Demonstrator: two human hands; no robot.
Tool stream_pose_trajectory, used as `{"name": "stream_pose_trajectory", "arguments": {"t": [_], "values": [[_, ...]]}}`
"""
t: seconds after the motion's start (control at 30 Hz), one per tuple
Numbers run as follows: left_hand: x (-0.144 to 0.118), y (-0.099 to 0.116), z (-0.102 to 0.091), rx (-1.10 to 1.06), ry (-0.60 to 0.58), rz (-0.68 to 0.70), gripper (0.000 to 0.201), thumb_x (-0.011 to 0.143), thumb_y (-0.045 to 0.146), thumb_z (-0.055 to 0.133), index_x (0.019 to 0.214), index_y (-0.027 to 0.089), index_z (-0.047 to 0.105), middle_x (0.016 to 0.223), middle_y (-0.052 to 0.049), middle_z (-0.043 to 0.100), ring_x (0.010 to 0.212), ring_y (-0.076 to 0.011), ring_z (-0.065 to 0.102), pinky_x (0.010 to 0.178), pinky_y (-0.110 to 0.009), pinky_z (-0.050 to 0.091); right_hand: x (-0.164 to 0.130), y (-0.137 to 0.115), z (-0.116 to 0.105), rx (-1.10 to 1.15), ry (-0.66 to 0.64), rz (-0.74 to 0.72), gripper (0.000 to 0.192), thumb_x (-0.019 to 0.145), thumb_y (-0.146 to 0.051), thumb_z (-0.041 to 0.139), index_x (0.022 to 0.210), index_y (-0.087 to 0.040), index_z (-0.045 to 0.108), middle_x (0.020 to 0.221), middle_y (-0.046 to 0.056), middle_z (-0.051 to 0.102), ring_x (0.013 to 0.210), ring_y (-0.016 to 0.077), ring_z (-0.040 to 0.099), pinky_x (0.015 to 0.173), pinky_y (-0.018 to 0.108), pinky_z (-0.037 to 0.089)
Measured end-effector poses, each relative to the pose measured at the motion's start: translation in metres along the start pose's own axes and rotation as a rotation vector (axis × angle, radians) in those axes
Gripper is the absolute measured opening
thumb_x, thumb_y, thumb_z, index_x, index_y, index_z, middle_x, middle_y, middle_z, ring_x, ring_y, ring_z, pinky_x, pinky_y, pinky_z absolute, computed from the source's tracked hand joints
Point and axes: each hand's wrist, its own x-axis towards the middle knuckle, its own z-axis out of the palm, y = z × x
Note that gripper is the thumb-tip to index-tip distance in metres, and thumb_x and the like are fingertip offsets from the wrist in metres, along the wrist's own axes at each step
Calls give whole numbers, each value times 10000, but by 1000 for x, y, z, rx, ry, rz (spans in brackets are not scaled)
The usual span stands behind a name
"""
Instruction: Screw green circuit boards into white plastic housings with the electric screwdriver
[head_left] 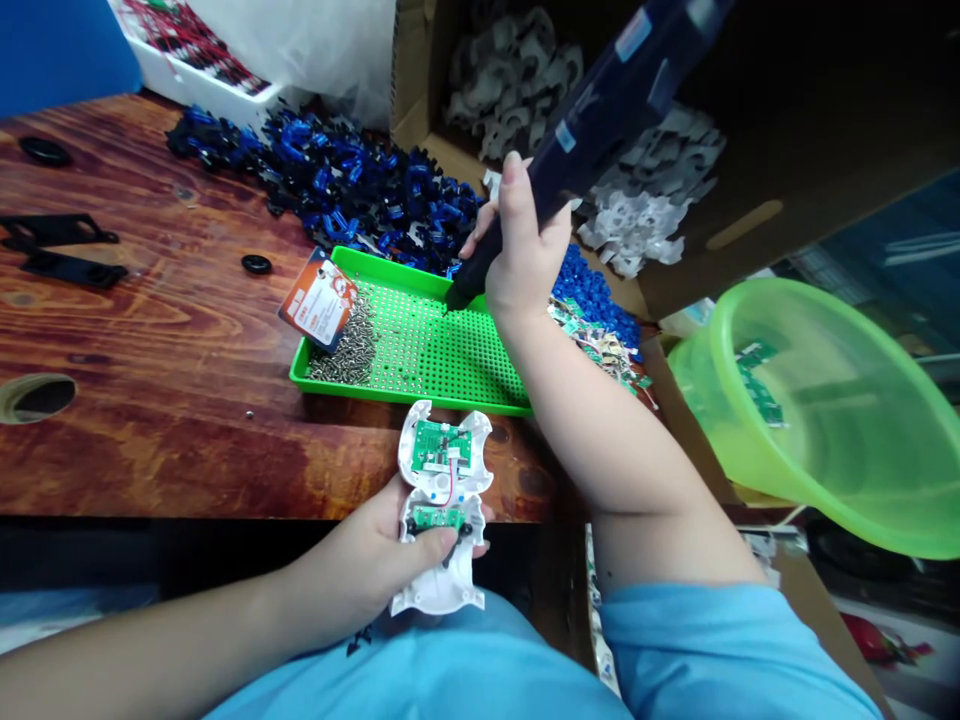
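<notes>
My left hand (pixel 405 545) grips a white plastic housing (pixel 439 590), its thumb pressed on the lower half. Two open halves of this housing lie end to end, each with a green circuit board (pixel 442 445) inside, and a thin red and white cable runs between them. My right hand (pixel 529 235) is wrapped around a dark electric screwdriver (pixel 592 120), tilted with its tip down over a green perforated tray (pixel 420 400). Small screws (pixel 345 350) are heaped at the tray's left end, partly beneath an orange and white card (pixel 319 300).
Behind the tray lies a pile of blue and black plastic parts (pixel 352 185). A cardboard box (pixel 750 210) with white parts (pixel 517 70) stands at the back right. A translucent green basin (pixel 840 420) is at the right. Black brackets (pixel 67 250) and a round table hole (pixel 37 398) are at left.
</notes>
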Motion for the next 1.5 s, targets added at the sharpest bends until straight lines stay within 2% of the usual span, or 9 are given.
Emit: {"name": "stream_pose_trajectory", "arguments": {"t": [0.23,0.37,0.47,0.6,0.73,0.93,1.07,1.2,1.5], "values": [[0,-4,5,-43,82,-6,568,691,334,832,1198,208,610,1058,-100,747,831,-256,745,696,-340,593,3,-1,-3,63,21,-14,546,914,-689,67,1100,-287,385,703,-7,481,604,119,545,583,306,481],[-3,-4,8,22,126,-49,614,703,360,815,1242,194,572,982,-114,763,644,-242,736,563,-332,578,1,-27,-28,191,140,-83,289,1006,-466,149,891,-277,335,618,-43,376,497,90,459,515,272,441],[-6,-2,11,56,142,-63,587,730,380,788,1224,173,548,883,-109,770,639,-268,737,500,-320,563,-18,-52,-54,217,180,-113,255,1005,-352,141,837,-255,306,610,-39,347,466,101,454,476,265,427],[-6,-2,16,4,192,-58,485,748,311,783,1158,188,557,890,-85,757,820,-305,742,602,-388,623,-51,-64,-68,181,172,-111,243,1001,-345,134,935,-248,347,639,-29,390,444,106,473,450,267,410],[-5,-3,20,-36,226,-27,442,751,258,781,1137,196,574,1019,-91,728,959,-331,707,661,-481,643,-47,-47,-51,191,193,-180,171,1005,-355,211,961,-250,338,635,-44,384,453,93,491,461,240,424],[-5,-3,16,-20,213,12,499,721,272,810,1150,167,577,1030,-112,727,938,-324,713,674,-443,646,-1,-16,-14,207,112,-85,78,1000,-284,305,925,-269,292,701,-46,476,498,99,548,504,243,486],[-2,-5,9,-39,139,10,527,679,312,840,1126,174,597,1111,-130,719,956,-335,713,672,-433,641,10,3,1,436,88,-153,230,933,-464,474,889,-276,349,605,-84,460,419,92,519,416,236,448],[1,-7,4,-54,87,29,520,676,320,844,1115,174,606,1113,-116,727,913,-292,730,716,-397,631,11,14,7,639,116,-205,485,733,-698,607,837,-270,404,543,-108,453,363,73,479,346,225,391],[0,-5,2,-57,63,12,504,683,313,842,1109,176,612,1053,-90,748,873,-255,742,696,-321,613,11,17,7,679,123,-220,420,767,-631,619,827,-267,418,496,-139,439,330,52,464,337,178,366]]}}
